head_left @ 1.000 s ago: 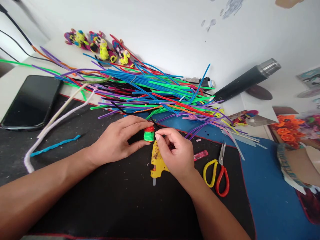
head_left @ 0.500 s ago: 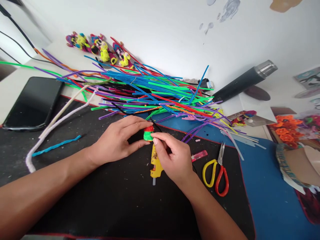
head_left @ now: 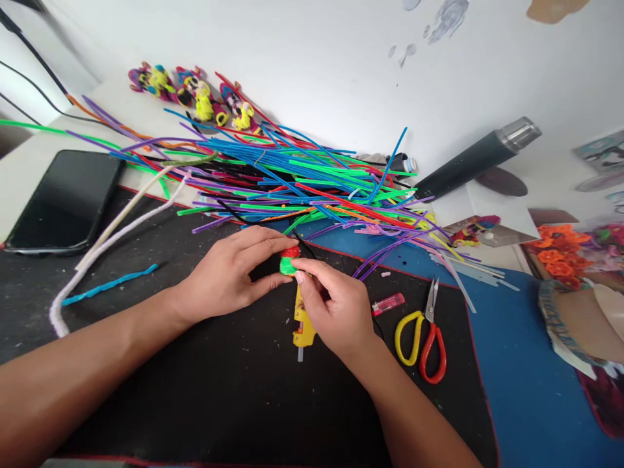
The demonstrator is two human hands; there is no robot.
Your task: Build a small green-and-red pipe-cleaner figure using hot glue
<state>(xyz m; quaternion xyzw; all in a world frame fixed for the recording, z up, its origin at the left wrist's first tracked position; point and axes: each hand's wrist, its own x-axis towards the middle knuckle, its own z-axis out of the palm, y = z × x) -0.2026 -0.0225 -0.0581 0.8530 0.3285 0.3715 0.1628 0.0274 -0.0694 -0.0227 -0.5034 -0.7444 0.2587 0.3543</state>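
Observation:
A small red and green pipe-cleaner piece [head_left: 287, 264] is held between my two hands above the black mat [head_left: 234, 396]. My left hand [head_left: 238, 270] grips it from the left, fingers at its red top and thumb at its lower edge. From the right, my right hand [head_left: 338, 299] presses thumb and forefinger against the green part. Under the right hand lies a yellow glue gun [head_left: 303, 322], partly covered, with a clear glue stick poking out of its end. Scissors [head_left: 424, 335] with one yellow and one red handle rest to the right.
A heap of coloured pipe cleaners [head_left: 302, 175] stretches behind my hands. At left lie a phone [head_left: 63, 201] and a twisted blue pipe cleaner [head_left: 110, 284]. A pink lighter [head_left: 389, 304] is near the scissors. A dark flask [head_left: 472, 159] and several pipe-cleaner figures [head_left: 205, 97] are farther back.
The right fingertips have shifted slightly left on the green part. My left hand looks unmoved.

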